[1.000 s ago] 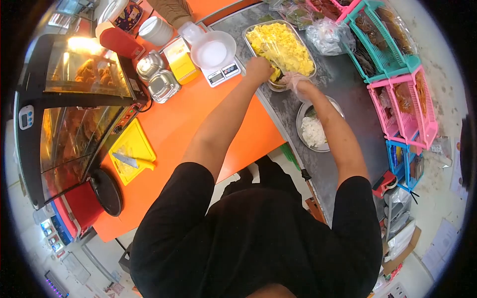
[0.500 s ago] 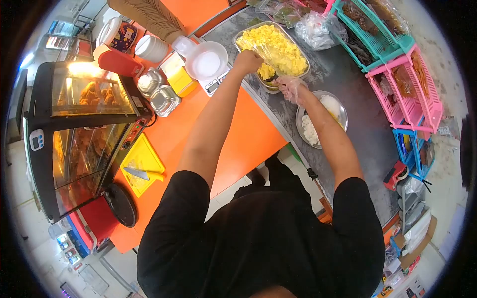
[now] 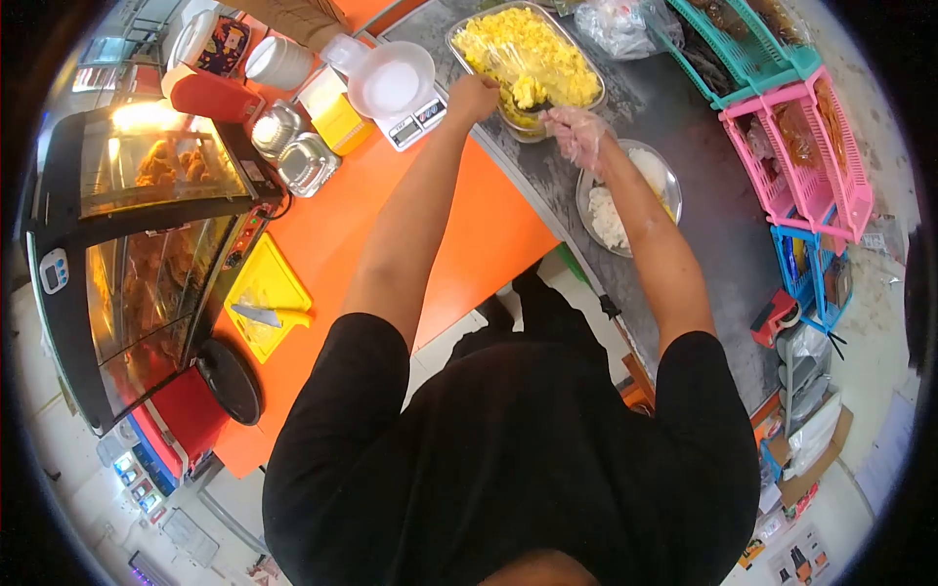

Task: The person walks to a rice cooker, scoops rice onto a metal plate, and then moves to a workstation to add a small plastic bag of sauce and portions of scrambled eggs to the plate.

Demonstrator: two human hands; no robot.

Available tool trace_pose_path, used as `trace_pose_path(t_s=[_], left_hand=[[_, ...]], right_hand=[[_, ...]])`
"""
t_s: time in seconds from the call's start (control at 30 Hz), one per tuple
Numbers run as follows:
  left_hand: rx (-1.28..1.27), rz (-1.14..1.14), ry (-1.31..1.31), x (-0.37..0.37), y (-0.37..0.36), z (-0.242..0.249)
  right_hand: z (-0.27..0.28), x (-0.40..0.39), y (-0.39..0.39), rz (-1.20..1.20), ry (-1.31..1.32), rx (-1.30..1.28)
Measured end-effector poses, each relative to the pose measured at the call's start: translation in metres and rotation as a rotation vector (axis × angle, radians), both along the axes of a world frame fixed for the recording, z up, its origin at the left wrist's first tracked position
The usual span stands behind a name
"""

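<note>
A metal tray [image 3: 598, 102] holds a heap of crumbly yellow food, like scrambled egg [image 3: 537, 44]. Clear plastic film [image 3: 503, 66] lies over part of it. My left hand [image 3: 476, 98] is closed in a pinch at the tray's left edge, apparently on the film's border. In a clear plastic glove, my right hand [image 3: 578, 135] grips a dark spoon [image 3: 531, 110] at the tray's near end. Yellow food sits on the spoon; its handle is mostly hidden by the fingers. Below my right hand, a round metal plate [image 3: 589, 217] carries white rice [image 3: 608, 217], partly covered by my forearm.
Left of the tray stand a digital scale [image 3: 418, 124] with a white bowl [image 3: 393, 83], clear clamshell containers [image 3: 308, 166] and a yellow cutting board [image 3: 256, 337] with a knife [image 3: 256, 314]. A lit food warmer [image 3: 147, 254] is far left. Plastic baskets [image 3: 782, 146] line the right.
The spoon, loaded with yellow food, shows more clearly over the tray's near end. My left hand is slightly higher and further left in view. The whole scene has shifted a little upward.
</note>
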State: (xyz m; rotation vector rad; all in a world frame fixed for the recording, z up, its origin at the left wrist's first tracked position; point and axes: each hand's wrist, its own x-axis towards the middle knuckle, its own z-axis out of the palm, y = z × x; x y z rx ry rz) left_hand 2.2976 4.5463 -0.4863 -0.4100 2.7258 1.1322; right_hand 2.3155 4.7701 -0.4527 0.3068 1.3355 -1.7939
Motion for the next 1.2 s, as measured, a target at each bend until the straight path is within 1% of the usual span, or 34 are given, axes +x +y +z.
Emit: trace_pose_path(t_s=[0.07, 0.1, 0.17, 0.2, 0.27, 0.3, 0.33, 0.4, 0.43, 0.47, 0.5, 0.53, 0.57, 0.6, 0.67, 0.7, 0.73, 0.8, 0.83, 0.87, 0.93, 1.0, 1.07, 1.1, 1.17, 1.2], left_hand=[[-0.009, 0.050, 0.069, 0.003, 0.001, -0.009], [0.000, 0.045, 0.049, 0.005, 0.002, -0.009], [-0.078, -0.037, 0.107, 0.009, 0.002, -0.006], [-0.070, -0.042, 0.097, 0.014, 0.003, -0.006], [-0.037, -0.016, 0.300, 0.025, 0.005, 0.000], [-0.040, 0.039, 0.248, 0.033, 0.014, 0.016], [-0.037, 0.038, 0.250, 0.040, 0.020, 0.021], [0.115, -0.006, 0.227, 0.051, 0.034, 0.029], [0.118, -0.008, 0.229, 0.054, 0.042, 0.027], [0.175, -0.086, 0.236, 0.058, 0.051, 0.024], [0.231, -0.164, 0.241, 0.061, 0.061, 0.023], [0.233, -0.166, 0.243, 0.064, 0.073, 0.026], [0.268, -0.224, 0.170, 0.067, 0.085, 0.032], [0.303, -0.284, 0.096, 0.067, 0.098, 0.034], [0.284, -0.316, 0.063, 0.065, 0.120, 0.030], [0.264, -0.345, 0.027, 0.065, 0.131, 0.025], [0.267, -0.351, 0.031, 0.064, 0.141, 0.019], [0.193, -0.437, 0.102, 0.061, 0.158, -0.002], [0.207, -0.445, 0.136, 0.061, 0.162, -0.009], [0.211, -0.446, 0.136, 0.059, 0.167, -0.015], [-0.024, -0.537, 0.063, 0.057, 0.172, -0.019], [-0.016, -0.503, 0.065, 0.059, 0.173, -0.024], [-0.011, -0.471, 0.062, 0.062, 0.173, -0.031], [0.022, -0.452, 0.082, 0.063, 0.173, -0.030], [0.055, -0.430, 0.105, 0.064, 0.175, -0.027], [0.065, -0.355, 0.078, 0.066, 0.178, -0.026]], right_hand=[[0.008, 0.003, 0.007, -0.039, 0.080, 0.006], [0.011, 0.002, 0.015, -0.043, 0.060, 0.016], [0.016, 0.001, 0.036, -0.047, 0.116, -0.052], [0.022, 0.004, 0.047, -0.053, 0.107, -0.043], [0.035, 0.015, 0.067, -0.179, 0.164, 0.147], [0.037, 0.020, 0.078, -0.180, 0.164, 0.152], [0.038, 0.024, 0.088, -0.210, 0.149, 0.203], [0.043, 0.039, 0.104, -0.241, 0.132, 0.259], [0.047, 0.049, 0.110, -0.218, 0.119, 0.304], [0.048, 0.053, 0.117, -0.194, 0.105, 0.348], [0.032, 0.054, 0.129, -0.196, 0.107, 0.350], [0.005, 0.056, 0.143, 0.141, 0.664, 0.731], [-0.014, 0.058, 0.150, 0.505, 1.222, 1.085], [-0.019, 0.060, 0.151, 0.503, 1.221, 1.089], [-0.025, 0.063, 0.147, 0.759, 1.363, 1.346], [-0.029, 0.070, 0.143, 0.658, 1.203, 1.319], [-0.021, 0.075, 0.130, 0.654, 1.201, 1.327], [0.005, 0.090, 0.094, 0.352, 0.702, 1.500], [0.012, 0.100, 0.087, 0.355, 0.799, 1.498], [0.012, 0.107, 0.080, 0.355, 0.797, 1.502], [0.012, 0.118, 0.068, 0.323, 0.867, 1.529], [0.019, 0.121, 0.062, 0.357, 0.871, 1.553], [0.033, 0.121, 0.059, 0.369, 0.659, 1.485], [0.039, 0.122, 0.059, 0.373, 0.656, 1.482], [0.046, 0.123, 0.060, 0.272, 0.694, 1.461], [0.043, 0.121, 0.062, 0.276, 0.695, 1.461]])
